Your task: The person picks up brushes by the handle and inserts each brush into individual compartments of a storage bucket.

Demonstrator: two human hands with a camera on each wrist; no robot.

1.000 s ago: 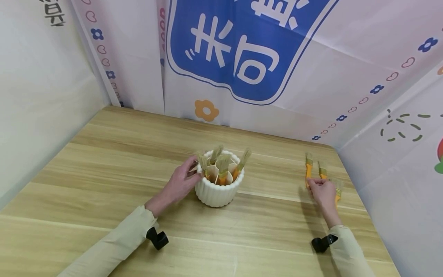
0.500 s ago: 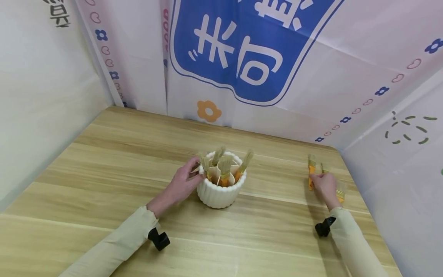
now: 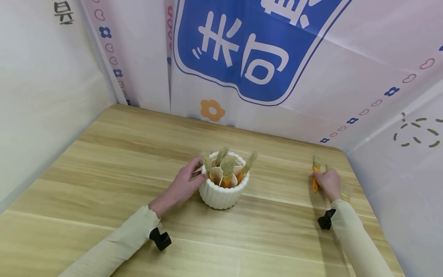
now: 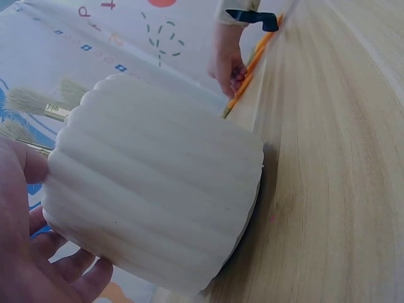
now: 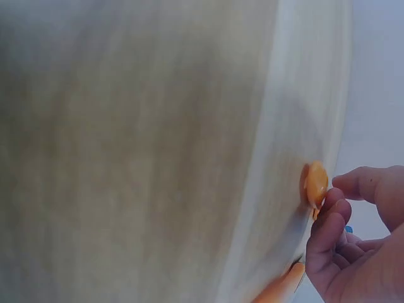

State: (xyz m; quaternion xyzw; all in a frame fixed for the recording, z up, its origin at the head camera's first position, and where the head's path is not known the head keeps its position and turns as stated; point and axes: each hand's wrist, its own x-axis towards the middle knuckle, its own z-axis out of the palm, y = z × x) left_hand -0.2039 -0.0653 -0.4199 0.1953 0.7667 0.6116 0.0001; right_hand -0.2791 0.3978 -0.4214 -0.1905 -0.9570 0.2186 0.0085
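A white ribbed brush pot [image 3: 221, 196] with inner dividers stands upright on the table, several paintbrushes in it bristles up. My left hand [image 3: 181, 184] holds the pot's left side, the thumb at the rim and other fingers bent round the wall in the left wrist view [image 4: 38, 246]. At the table's right, my right hand [image 3: 328, 182] has its curled fingertips at the orange handle of a lying paintbrush [image 3: 316, 167]. In the right wrist view the rounded handle end [image 5: 317, 183] lies right beside the thumb and index fingertips. The hand hides most of a second paintbrush.
A third paintbrush [image 3: 346, 191] lies to the right of my right hand, its handle hidden by the hand and sleeve. Another orange handle [image 5: 281, 287] shows low in the right wrist view. Printed hangings [image 3: 145, 77] enclose the wooden table [image 3: 138, 154] at back and sides.
My right hand has moved from the handle's near end a little farther along it, covering more of the middle brush. My left hand stays at the pot; the view shifts slightly.
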